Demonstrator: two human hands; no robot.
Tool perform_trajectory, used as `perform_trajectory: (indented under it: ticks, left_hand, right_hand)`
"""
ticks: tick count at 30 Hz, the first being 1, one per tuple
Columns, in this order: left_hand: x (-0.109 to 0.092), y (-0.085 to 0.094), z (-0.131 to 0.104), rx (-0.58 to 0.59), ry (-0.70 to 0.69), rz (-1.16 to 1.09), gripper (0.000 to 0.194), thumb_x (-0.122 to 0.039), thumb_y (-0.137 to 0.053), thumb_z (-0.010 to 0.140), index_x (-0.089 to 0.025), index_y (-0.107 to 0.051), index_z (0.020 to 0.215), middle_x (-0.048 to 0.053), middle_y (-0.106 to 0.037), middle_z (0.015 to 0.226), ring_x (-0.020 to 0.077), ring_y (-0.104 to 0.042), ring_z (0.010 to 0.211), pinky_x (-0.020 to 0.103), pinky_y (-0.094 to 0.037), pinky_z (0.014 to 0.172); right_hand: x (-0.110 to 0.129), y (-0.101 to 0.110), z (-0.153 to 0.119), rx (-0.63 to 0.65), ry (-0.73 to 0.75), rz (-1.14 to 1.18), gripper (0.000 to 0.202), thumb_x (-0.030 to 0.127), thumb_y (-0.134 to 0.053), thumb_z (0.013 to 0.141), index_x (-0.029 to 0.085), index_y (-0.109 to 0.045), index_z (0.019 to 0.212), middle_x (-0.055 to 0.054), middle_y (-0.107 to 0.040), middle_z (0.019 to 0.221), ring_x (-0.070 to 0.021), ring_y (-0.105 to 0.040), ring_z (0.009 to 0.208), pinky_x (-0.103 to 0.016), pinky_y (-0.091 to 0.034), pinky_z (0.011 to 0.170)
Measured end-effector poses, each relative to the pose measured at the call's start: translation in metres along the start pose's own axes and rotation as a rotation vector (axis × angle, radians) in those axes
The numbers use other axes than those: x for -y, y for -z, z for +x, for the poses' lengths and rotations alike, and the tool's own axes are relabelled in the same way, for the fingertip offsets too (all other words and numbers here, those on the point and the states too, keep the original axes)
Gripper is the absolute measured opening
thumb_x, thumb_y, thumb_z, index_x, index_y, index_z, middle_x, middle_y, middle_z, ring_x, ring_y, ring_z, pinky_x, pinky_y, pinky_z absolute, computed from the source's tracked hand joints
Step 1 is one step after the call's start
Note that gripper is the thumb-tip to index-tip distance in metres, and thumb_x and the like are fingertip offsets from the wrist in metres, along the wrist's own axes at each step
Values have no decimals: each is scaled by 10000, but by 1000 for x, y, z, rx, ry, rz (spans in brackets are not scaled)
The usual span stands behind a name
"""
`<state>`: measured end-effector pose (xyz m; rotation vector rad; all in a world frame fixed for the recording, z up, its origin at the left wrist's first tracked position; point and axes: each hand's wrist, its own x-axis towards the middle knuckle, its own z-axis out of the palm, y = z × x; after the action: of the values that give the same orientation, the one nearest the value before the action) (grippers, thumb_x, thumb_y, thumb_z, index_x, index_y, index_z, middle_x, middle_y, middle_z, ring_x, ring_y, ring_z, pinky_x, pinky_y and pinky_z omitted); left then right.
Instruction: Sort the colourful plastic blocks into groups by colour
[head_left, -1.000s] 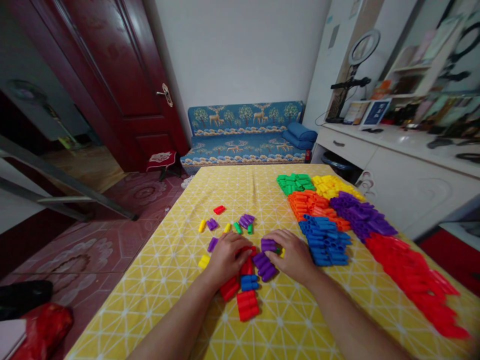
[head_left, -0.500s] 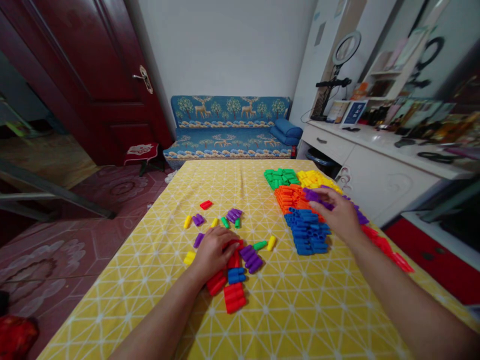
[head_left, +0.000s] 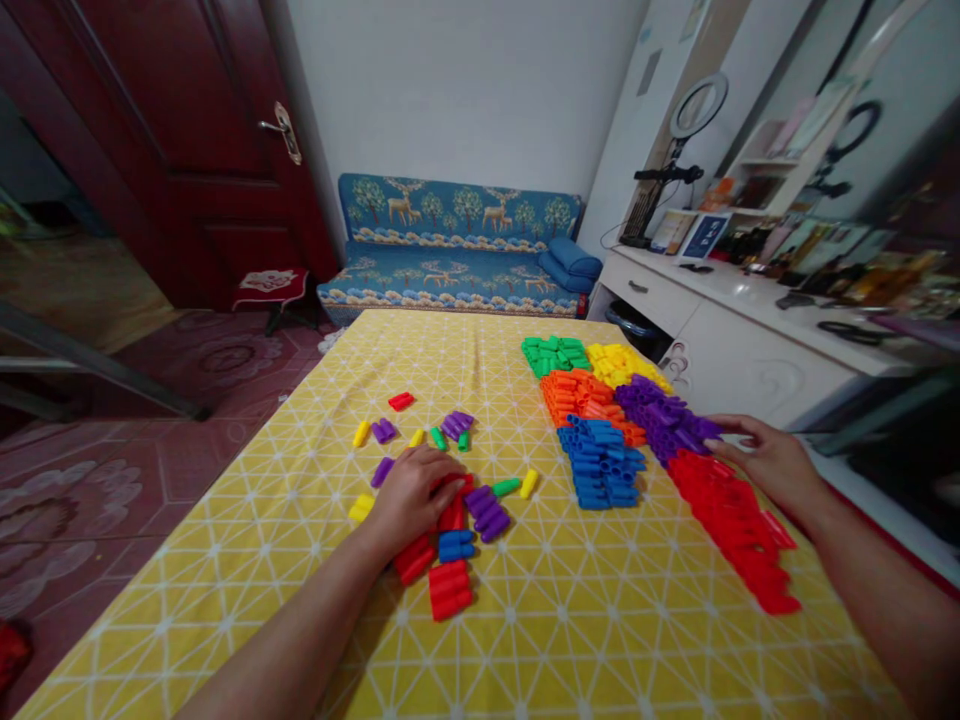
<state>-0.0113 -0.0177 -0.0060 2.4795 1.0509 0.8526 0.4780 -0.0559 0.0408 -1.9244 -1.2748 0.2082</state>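
My left hand [head_left: 420, 495] lies curled over a loose group of small plastic tubes at the table's middle left; whatever its bent fingers cover is hidden. Beside the thumb are red tubes [head_left: 454, 512], and purple tubes [head_left: 487, 513] sit just right of them. Blue tubes [head_left: 456, 545] and another red set [head_left: 451, 590] lie nearer me. My right hand [head_left: 772, 465] reaches the right end of the purple pile [head_left: 664, 415], thumb and forefinger closed about a purple tube at its edge. Below that hand spreads the red pile [head_left: 731, 520].
Green [head_left: 555, 355], yellow [head_left: 624, 366], orange [head_left: 581, 398] and blue [head_left: 602, 465] piles adjoin the purple one. Scattered tubes, such as a yellow one [head_left: 529, 484], lie around my left hand. Behind the yellow-covered table [head_left: 585, 610] stands a blue sofa [head_left: 457, 265]; a white dresser [head_left: 757, 345] is at right.
My right hand has moved right and toward me, from above the orange and purple piles to the purple pile's right end. The red pile is now uncovered. My left hand stays over the loose tubes.
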Motion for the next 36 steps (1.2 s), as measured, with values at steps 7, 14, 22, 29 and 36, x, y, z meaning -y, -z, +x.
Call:
perform_trajectory:
  ticks: [7,14,22,29,36]
  left_hand:
    - [2,0,0,-3,-7,5,186,-279,-552,919,-240,-715,1000,45,-725,966,193,-642,922,347,-450,876]
    - [-4,3,0,10,16,-4,171,-268,-558,914,-239,-713,980,40,-727,971,198,-638,932,358,-441,889]
    - [-1,0,-1,4,33,9,177,-258,-560,904,-230,-715,986,55,-727,961,209,-636,948,367,-446,909]
    - [-3,1,-1,-3,35,5,180,-261,-557,910,-224,-716,985,58,-726,958,212,-635,947,365,-443,909]
    - [-10,6,1,-13,61,-8,179,-215,-539,919,-216,-717,937,48,-729,934,201,-631,921,353,-434,901]
  right_hand:
    - [2,-4,-3,78,-128,85,364,146,-719,729,154,-720,1093,-88,-701,834,-94,-490,503,-267,-379,535]
    - [-14,-7,-1,112,-182,177,434,72,-685,740,226,-704,1145,-103,-717,892,-149,-622,654,-324,-450,673]
    - [35,-29,-31,-301,118,49,349,272,-636,795,299,-673,1141,-109,-689,1032,-166,-602,709,-355,-469,672]
    - [143,-126,-124,516,626,130,251,313,-614,821,288,-674,1063,-37,-652,1104,-201,-624,1001,-346,-520,875]
    - [173,-177,-164,678,716,-101,454,245,-645,825,321,-572,1267,-43,-577,1211,-220,-589,1068,-353,-505,880]
